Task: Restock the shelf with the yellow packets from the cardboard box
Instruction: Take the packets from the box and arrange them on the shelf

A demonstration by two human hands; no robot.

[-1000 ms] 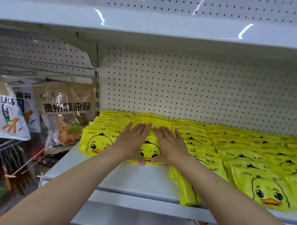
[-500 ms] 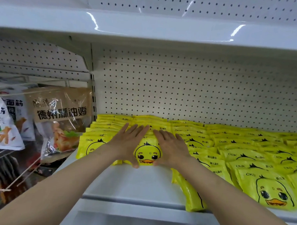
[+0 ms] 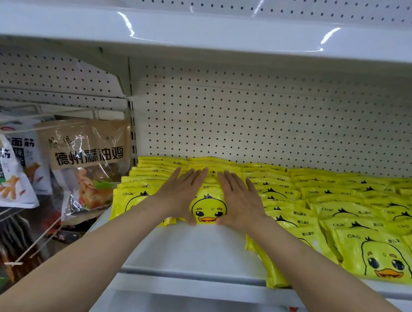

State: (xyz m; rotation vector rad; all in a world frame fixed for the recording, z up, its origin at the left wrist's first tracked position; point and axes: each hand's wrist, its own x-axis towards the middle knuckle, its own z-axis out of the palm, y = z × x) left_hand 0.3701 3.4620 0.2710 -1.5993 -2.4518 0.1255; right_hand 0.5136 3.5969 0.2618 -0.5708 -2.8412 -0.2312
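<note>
With the left hand [image 3: 183, 195] and right hand [image 3: 239, 202] flat, gripping nothing, on the front yellow packet [image 3: 208, 209], press evenly toward twelve o'clock, squaring it against the left row at nine o'clock.

The packets [image 3: 353, 209] lie in overlapping rows on the shelf [image 3: 196, 249], running back to the pegboard wall [image 3: 249, 124] behind them. The left hand [image 3: 184, 195] and right hand [image 3: 238, 199] rest flat, side by side, on the front packet [image 3: 208, 210] of the second row from the left. Bare shelf lies before that row. Hanging bags [image 3: 89, 165] sit left of the shelf, beyond the upright.
</note>
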